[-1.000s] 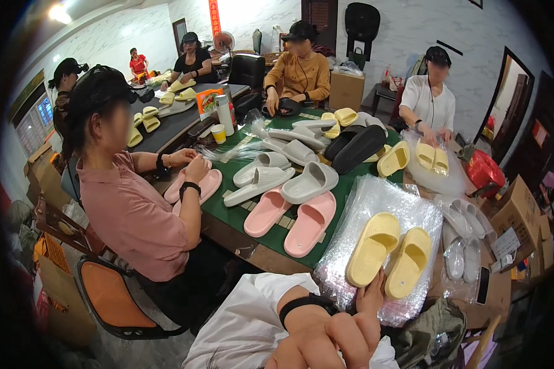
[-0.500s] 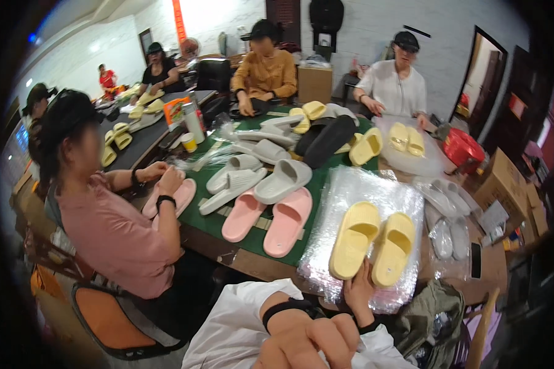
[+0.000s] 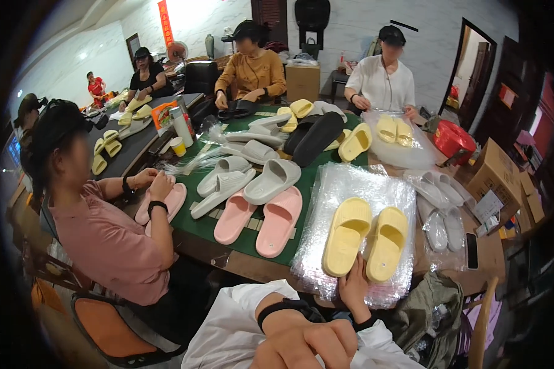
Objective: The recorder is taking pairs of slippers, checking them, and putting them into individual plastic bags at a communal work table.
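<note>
Yellow slippers, head view, on stacked plastic bags on the tabletop. I judge the step as handling; lifting either would call for a heel grip. My right hand reaches between them, clamped or not I cannot tell; my left hand curls, contents hidden. Pair framed farther left than earlier.
</note>
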The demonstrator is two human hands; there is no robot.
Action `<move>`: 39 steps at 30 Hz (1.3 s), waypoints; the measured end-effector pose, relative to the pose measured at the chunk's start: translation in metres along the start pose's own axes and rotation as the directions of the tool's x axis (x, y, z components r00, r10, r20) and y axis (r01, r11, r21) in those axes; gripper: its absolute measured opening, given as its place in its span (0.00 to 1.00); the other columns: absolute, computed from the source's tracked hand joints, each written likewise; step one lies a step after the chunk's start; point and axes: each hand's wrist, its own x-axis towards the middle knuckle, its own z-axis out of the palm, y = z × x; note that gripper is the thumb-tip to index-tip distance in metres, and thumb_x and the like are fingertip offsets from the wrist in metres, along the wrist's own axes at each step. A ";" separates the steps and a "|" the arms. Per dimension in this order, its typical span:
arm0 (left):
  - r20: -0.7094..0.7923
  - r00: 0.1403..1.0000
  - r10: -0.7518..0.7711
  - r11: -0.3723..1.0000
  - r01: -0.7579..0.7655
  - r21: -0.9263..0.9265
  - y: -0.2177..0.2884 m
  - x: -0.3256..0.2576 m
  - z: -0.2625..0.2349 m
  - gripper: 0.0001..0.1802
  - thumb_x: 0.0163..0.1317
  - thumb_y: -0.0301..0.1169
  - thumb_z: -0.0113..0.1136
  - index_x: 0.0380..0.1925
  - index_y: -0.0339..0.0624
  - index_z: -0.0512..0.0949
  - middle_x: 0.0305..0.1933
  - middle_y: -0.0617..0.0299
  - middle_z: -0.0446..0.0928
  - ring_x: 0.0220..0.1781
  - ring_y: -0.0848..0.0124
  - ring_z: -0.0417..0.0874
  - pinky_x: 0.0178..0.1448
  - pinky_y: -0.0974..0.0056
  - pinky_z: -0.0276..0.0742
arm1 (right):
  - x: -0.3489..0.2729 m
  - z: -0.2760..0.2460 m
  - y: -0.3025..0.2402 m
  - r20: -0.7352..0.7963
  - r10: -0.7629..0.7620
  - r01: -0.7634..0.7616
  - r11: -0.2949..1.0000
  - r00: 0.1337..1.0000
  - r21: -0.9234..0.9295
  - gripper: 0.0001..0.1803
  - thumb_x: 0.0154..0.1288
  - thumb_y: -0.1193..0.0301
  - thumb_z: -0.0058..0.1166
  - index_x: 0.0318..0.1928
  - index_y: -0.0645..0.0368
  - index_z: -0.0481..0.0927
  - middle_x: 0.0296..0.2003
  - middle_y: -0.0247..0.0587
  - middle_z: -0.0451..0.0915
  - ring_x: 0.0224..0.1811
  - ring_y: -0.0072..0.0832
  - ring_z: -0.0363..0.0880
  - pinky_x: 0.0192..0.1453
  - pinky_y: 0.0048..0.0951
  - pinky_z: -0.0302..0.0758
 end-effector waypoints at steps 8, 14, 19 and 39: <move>0.004 1.000 -0.017 0.999 0.017 -0.046 0.005 -0.004 0.002 0.19 0.68 0.46 0.44 0.36 0.57 0.85 0.42 0.64 0.77 0.47 0.68 0.69 0.47 0.64 0.60 | -0.001 -0.002 -0.001 -0.024 -0.035 0.034 0.998 0.999 -0.043 0.33 0.63 0.64 0.50 0.65 0.64 0.57 0.67 0.54 0.56 0.65 0.53 0.61 0.61 0.45 0.67; 0.016 1.000 0.006 0.999 -0.006 -0.040 0.003 -0.002 0.003 0.19 0.69 0.46 0.43 0.37 0.57 0.85 0.43 0.64 0.75 0.48 0.69 0.69 0.47 0.64 0.60 | -0.001 0.000 0.001 -0.052 -0.093 0.086 0.989 0.994 -0.119 0.34 0.63 0.65 0.49 0.66 0.65 0.56 0.67 0.54 0.55 0.65 0.52 0.61 0.60 0.44 0.68; 0.025 1.000 0.012 1.000 -0.011 -0.021 0.003 0.001 0.002 0.20 0.69 0.46 0.42 0.36 0.57 0.85 0.42 0.65 0.75 0.48 0.69 0.69 0.47 0.64 0.59 | 0.000 -0.004 -0.005 -0.016 -0.045 0.044 0.998 0.999 -0.050 0.34 0.63 0.66 0.49 0.66 0.65 0.56 0.67 0.55 0.56 0.65 0.53 0.61 0.62 0.44 0.66; 0.004 1.000 0.022 0.997 -0.022 -0.074 -0.001 0.001 0.003 0.20 0.68 0.46 0.44 0.32 0.56 0.86 0.41 0.65 0.76 0.49 0.69 0.69 0.48 0.64 0.58 | 0.000 -0.001 -0.001 -0.012 -0.010 0.010 1.000 1.000 -0.026 0.33 0.63 0.65 0.49 0.65 0.65 0.57 0.67 0.55 0.57 0.65 0.54 0.60 0.65 0.45 0.62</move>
